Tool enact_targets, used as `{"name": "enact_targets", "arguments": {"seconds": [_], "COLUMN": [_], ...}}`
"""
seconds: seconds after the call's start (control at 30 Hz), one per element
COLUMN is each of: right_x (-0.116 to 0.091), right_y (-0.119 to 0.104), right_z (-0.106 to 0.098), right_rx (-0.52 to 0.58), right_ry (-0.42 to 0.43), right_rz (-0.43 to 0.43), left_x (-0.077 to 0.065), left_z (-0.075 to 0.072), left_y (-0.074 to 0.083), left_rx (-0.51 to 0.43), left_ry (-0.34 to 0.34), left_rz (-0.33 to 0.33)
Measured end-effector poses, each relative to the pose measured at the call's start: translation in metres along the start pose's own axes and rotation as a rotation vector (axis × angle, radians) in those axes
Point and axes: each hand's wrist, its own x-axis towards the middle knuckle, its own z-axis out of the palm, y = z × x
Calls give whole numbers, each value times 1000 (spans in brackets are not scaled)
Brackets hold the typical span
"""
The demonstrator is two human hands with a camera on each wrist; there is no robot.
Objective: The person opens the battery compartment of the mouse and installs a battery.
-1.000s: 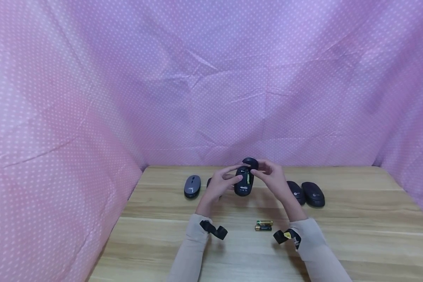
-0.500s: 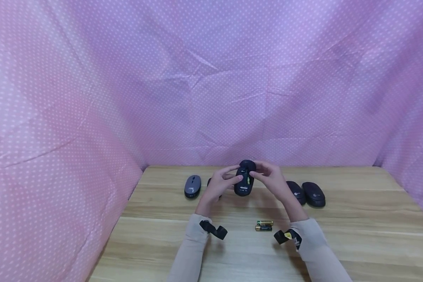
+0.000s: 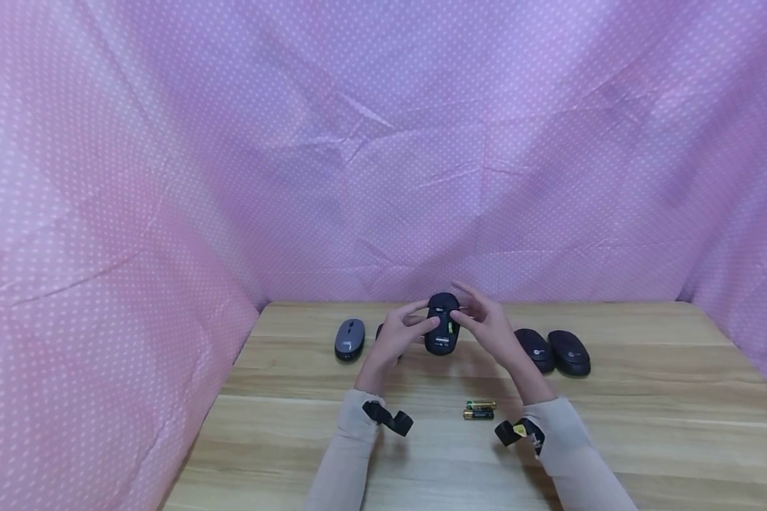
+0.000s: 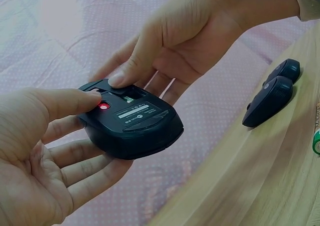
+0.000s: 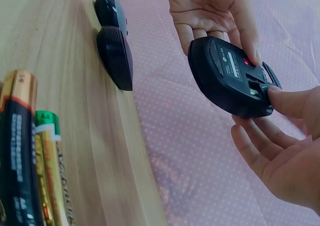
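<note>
Head view shows both hands meeting over a dark mouse (image 3: 442, 342) turned underside up and held above the table (image 3: 422, 468). The left hand (image 3: 401, 332) grips it from the side, thumb on the underside by a lit red sensor (image 4: 104, 105), fingers spread beneath. The right hand (image 3: 488, 328) has a narrow hold opposite, thumb pressing at the edge of the open slot, fingers curved round the other side. Part of a battery (image 4: 129, 99) shows in that slot.

The step in hand looks like settling the top shell (image 3: 444, 299) onto the base; whether it is fully seated cannot be told. To do this well, the person should let the left hand do the steadying, line up the rims before squeezing, and press evenly around the edge. The right thumb would do best kept on the frame, since a push on the battery could unseat it.

Two loose batteries (image 3: 480, 410) lie nearer the person than the grip, two dark mice (image 3: 551, 352) sit to its right, and a grey mouse (image 3: 349, 339) to its left, all well apart from the work.
</note>
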Motion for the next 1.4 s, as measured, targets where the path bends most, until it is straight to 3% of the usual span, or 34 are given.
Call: {"name": "enact_targets", "arguments": {"seconds": [0.2, 0.43, 0.9, 1.2, 1.4], "right_x": [-1, -3, -4, -4, -3], "right_y": [0, -1, -1, -2, -4], "right_z": [3, 4, 8, 12, 13], "right_rx": [16, 49, 72, 89, 190], "right_ry": [-33, 15, 42, 123, 184], "right_rz": [-13, 44, 25, 110, 155], "left_x": [0, -2, -2, 0, 1], "left_z": [0, 0, 1, 8, 11], "left_y": [1, 2, -1, -1, 0], "left_rx": [-4, 13, 2, 86, 100], "left_ry": [-9, -16, -12, -42, -40], "left_rz": [-7, -8, -5, 65, 70]}}
